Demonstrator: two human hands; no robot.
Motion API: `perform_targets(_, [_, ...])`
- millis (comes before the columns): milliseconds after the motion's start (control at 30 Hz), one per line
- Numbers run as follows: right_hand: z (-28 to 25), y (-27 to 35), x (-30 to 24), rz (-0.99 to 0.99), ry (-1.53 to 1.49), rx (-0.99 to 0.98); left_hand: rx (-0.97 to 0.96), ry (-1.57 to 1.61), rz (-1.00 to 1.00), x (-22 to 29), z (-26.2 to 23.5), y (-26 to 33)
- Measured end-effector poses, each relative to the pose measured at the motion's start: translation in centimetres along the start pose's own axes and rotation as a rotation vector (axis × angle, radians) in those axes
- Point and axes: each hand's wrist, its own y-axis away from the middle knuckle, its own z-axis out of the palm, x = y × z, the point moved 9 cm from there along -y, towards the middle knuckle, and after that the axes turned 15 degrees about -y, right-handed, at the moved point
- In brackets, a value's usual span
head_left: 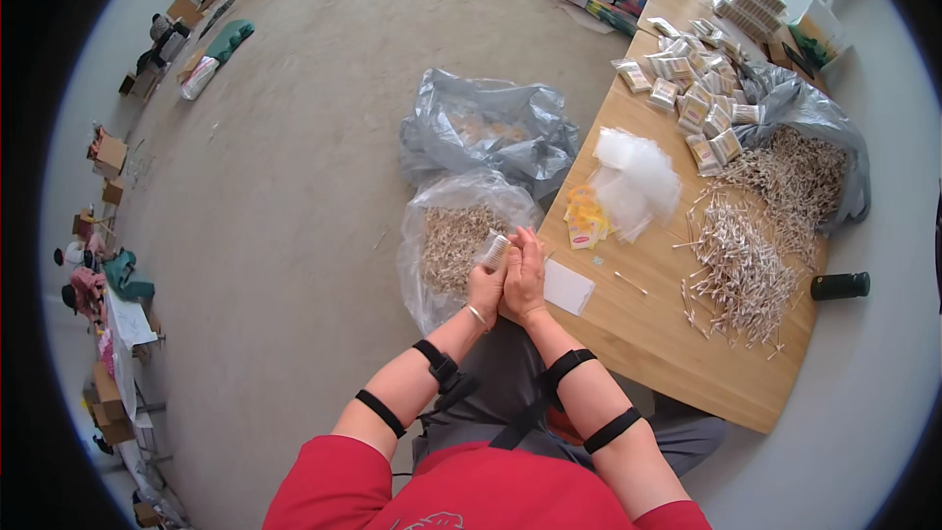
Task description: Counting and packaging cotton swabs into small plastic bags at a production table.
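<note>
The person sits at the near corner of a wooden table (pixel 648 334), both forearms raised and the two hands pressed together in front of the body, just off the table's left edge. The left hand (pixel 485 288) is curled closed around a small clear packet of cotton swabs (pixel 495 251), which stands tilted above the fingers with its top end free. The right hand (pixel 525 275) lies flat against the left hand and against the side of the packet, fingers held together and extended upward; whether it actually clamps the packet cannot be told from this view. Directly behind the hands, on the floor, stands an open clear plastic bag (pixel 457 236) filled with loose swabs, and behind that a crumpled grey plastic bag (pixel 488 128). On the table, just right of the hands, lies a white card (pixel 568 287), with a single loose swab (pixel 630 283) near it. Farther along are a stack of yellow labels (pixel 586 220) touching a heap of empty clear pouches (pixel 636 177). A broad spread of loose cotton swabs (pixel 746 260) covers the right part of the table, running into a second grey bag (pixel 810 113) at the far edge. A cluster of filled packets (pixel 697 88) lies beyond the pouches. A dark green bottle (pixel 840 285) lies on its side on the floor beside the table's right edge.
</note>
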Motion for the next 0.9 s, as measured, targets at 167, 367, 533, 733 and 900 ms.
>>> perform_targets(167, [0.4,0.2,-0.7,-0.025,0.003,0.007,0.052,0.024,-0.009,-1.4,-2.1,-0.3])
perform_targets(367, [0.9,0.3,-1.8,-0.074,0.076,-0.057,0.206,-0.120,0.027,-1.7,-2.3,0.2])
perform_targets(533, [0.6,0.3,-0.6,-0.088,0.134,0.033,0.061,0.116,0.150,1.3,-1.3,-0.8])
perform_targets(733, [0.7,0.2,-0.3,-0.042,0.101,0.044,-0.005,-0.029,0.053,2.8,-1.6,-3.0])
perform_targets(900, [0.5,0.3,-1.2,-0.151,0.204,0.111,0.012,-0.235,-0.058,2.6,-1.0,-3.0])
